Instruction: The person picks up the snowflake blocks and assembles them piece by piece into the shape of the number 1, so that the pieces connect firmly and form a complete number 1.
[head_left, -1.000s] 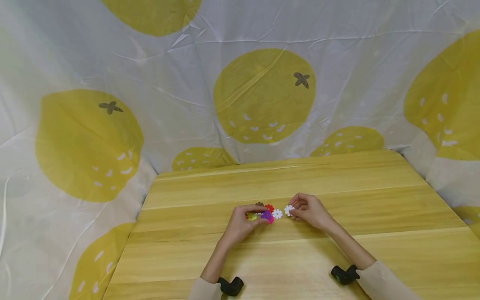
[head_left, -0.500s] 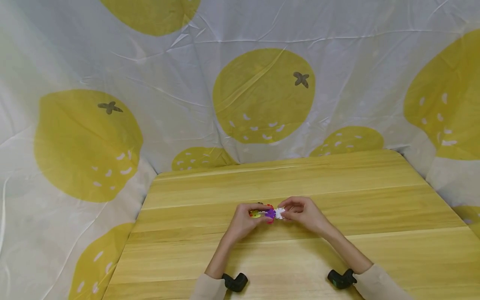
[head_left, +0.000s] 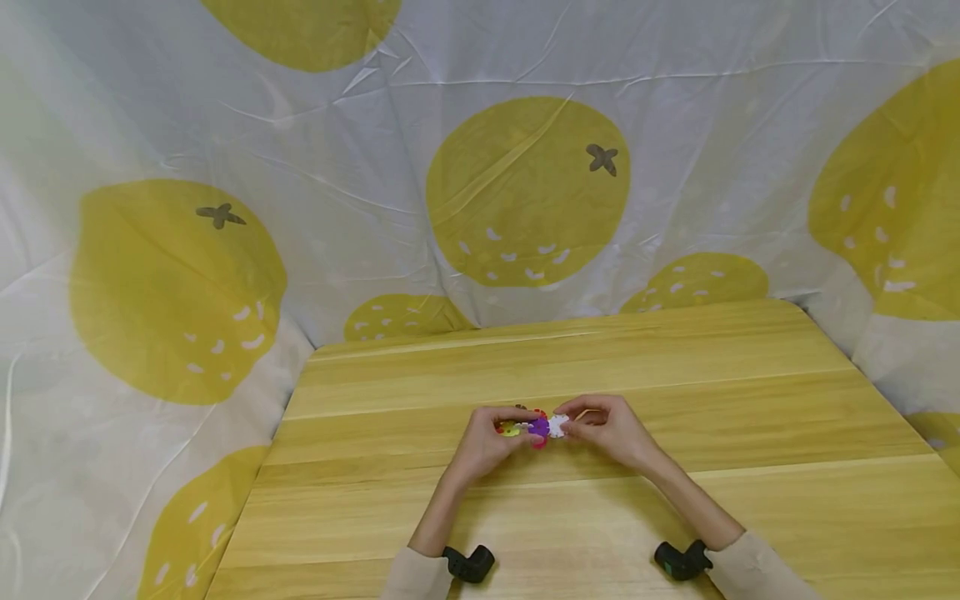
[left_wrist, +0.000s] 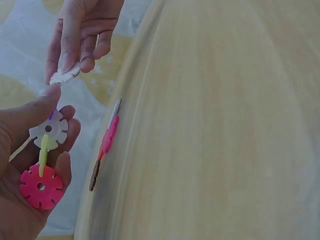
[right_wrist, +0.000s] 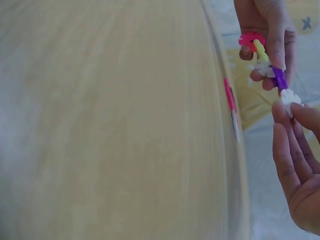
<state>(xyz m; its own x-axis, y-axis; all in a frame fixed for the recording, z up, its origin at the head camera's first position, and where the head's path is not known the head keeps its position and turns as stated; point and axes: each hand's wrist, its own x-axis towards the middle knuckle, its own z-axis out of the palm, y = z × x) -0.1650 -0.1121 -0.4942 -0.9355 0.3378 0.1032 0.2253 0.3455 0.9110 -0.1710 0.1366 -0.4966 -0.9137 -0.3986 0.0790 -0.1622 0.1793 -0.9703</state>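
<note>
My left hand [head_left: 480, 442] holds a chain of notched plastic snowflake discs between thumb and fingers. Along that chain, the left wrist view shows a pink-red disc [left_wrist: 41, 187], a yellow disc [left_wrist: 44, 152] seen edge-on and a white disc [left_wrist: 48, 131]. A purple disc [right_wrist: 280, 78] forms its far end, partly behind the left thumb. My right hand [head_left: 611, 429] pinches another white disc [right_wrist: 290, 98] by thumb and fingertips. Its rim meets the purple disc's edge, and both hands are close together above the table.
Loose discs lie on the wooden table [head_left: 600, 517] beneath the hands: a brown one [left_wrist: 93, 176], a pink one [left_wrist: 110, 136] and a white one [left_wrist: 114, 111] among them. A lemon-print cloth [head_left: 360, 192] hangs behind the table. Black wrist devices [head_left: 470, 564] sit at both cuffs.
My right hand has moved left, bringing its white disc up against the purple one. My left hand has shifted slightly right. Over the last half second both hands have barely moved.
</note>
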